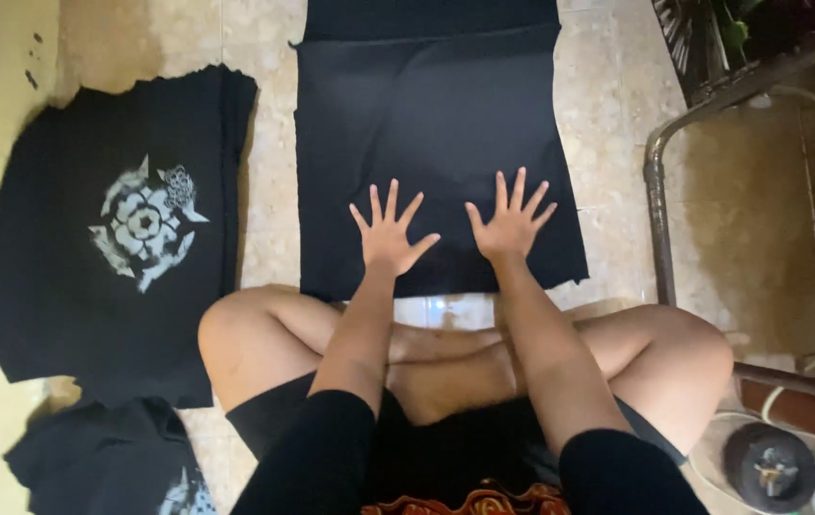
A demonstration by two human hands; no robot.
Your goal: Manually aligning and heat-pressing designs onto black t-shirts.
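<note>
- Sitting cross-legged on a pale tiled floor (617, 105), a person is seen from above with both arms stretched forward.
- The left hand (389, 234) and the right hand (511, 221) are laid flat, fingers spread wide, on the near edge of a plain black rectangular cloth panel (431, 114); nothing is clasped by either hand, only pressed.
- The panel is spread on the tiles directly ahead of the knees, its near hem just beyond the shins, with a second dark layer showing at its far end.
- A stack of black fabric pieces printed with a white floral emblem (131, 224) is placed well apart on the left, and a crumpled black printed piece (112, 458) is seen nearer the left knee.
- A curved metal chair frame (660, 181) is stood on the right.
- Judged from this pose, the cloth could be pushed into wrinkles or skewed, since open palms give no hold on smooth tile; the frayed right hem could also be stretched.
</note>
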